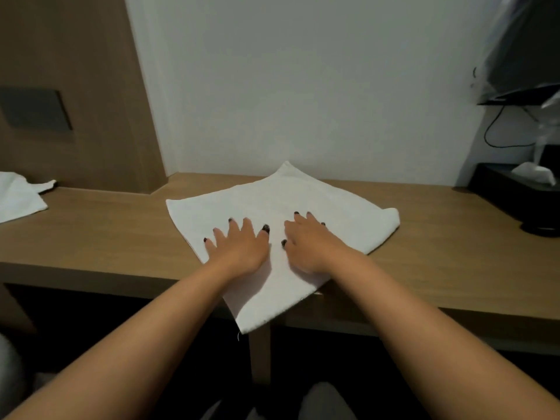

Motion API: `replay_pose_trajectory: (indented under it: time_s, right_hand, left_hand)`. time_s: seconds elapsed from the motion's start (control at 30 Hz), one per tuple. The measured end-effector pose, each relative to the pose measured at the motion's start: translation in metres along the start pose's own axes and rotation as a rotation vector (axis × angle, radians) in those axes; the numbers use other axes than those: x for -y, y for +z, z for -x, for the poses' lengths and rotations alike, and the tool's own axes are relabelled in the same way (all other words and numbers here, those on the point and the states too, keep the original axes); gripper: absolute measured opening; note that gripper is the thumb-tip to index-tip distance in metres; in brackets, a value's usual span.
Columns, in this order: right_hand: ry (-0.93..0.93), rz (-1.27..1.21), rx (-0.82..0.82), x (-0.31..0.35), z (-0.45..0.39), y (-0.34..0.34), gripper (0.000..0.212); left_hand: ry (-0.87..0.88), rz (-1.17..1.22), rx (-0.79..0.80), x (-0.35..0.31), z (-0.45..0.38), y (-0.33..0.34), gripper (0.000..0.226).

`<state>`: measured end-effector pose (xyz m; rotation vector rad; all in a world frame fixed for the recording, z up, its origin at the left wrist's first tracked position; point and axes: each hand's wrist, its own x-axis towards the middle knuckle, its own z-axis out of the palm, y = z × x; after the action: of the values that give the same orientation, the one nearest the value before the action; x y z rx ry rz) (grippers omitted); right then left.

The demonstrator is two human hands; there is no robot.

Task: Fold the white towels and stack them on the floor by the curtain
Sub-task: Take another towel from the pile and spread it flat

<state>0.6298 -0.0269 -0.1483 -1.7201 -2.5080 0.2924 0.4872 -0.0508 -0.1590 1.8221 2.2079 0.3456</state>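
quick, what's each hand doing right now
Left hand: open, fingers spread, pressing flat on the white towel.
Right hand: open, fingers straight, pressing on the same towel.

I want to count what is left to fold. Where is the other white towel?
In the head view the other towel lies at the far left edge of the wooden desk, beside the brown wall panel, apart from the towel under both hands.

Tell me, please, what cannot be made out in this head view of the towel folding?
- Second towel: cut off by the left edge.
- Floor and curtain: not in view.
- Towel under the left hand and right hand: hidden by them.
- Black box: dark, cut off by the right edge.
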Motion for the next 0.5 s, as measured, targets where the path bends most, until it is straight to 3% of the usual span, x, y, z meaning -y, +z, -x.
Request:
replay_pose_trajectory:
  time_s: [0.07,0.2,0.3,0.5]
  right_hand:
    - [-0.092,-0.004,0.022,-0.024,0.002,-0.002,0.052]
    - [-0.119,-0.186,0.093,-0.055,0.009,-0.007,0.061]
    - [-0.138,-0.069,0.071,-0.051,0.014,0.000,0.061]
    - [0.028,0.028,0.013,-0.007,0.017,0.023,0.065]
  left_hand:
    - [-0.035,-0.164,0.046,0.000,0.001,0.011,0.082]
    - [0.001,-0.220,0.048,0.002,0.002,0.017,0.094]
    - [0.022,-0.253,0.064,0.007,-0.004,0.013,0.095]
    - [0.170,-0.319,0.086,0.043,-0.032,-0.006,0.101]
